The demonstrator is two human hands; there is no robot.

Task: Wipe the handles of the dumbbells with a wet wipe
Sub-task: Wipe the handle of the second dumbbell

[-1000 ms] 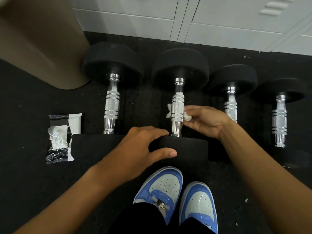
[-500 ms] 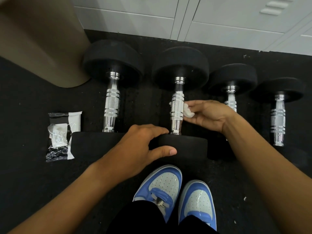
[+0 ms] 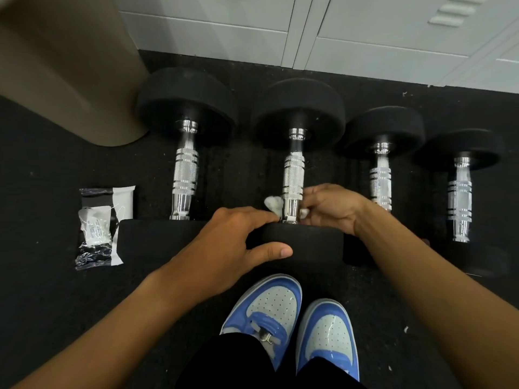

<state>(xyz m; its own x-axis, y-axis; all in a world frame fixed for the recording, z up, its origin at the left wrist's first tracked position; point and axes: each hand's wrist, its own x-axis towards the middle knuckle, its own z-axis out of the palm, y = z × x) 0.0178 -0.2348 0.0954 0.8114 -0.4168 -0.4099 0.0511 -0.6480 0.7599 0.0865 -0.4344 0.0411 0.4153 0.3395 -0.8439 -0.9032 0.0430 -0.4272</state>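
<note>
A: Layout, quick?
B: Four dumbbells in a row on the black floor, handles pointing toward and away from the camera. White lockers behind, tan bin far left.

A: Which one is being worked?
B: Second dumbbell from the left. The wet wipe is wrapped round the near, smooth end of its handle; white bits stick out on both sides of the bar.

A: Right hand?
B: Right hand is at the right side of that handle, grip closed on the wipe and pinching it against the metal, just above the near weight head.

A: Left hand?
B: Left hand rests on top of the near weight head, fingers spread over it, thumb along its front edge. Fingertips are just beside the wipe; can't tell if they touch it. Grip apart, laid on the weight rather than wrapped round it.

A: Other dumbbells?
B: First dumbbell at left, third dumbbell and fourth dumbbell at right, no hand on them.

A: Anything else?
B: Torn wipe packet on the floor left of the first dumbbell. Blue and white shoes at bottom centre.
</note>
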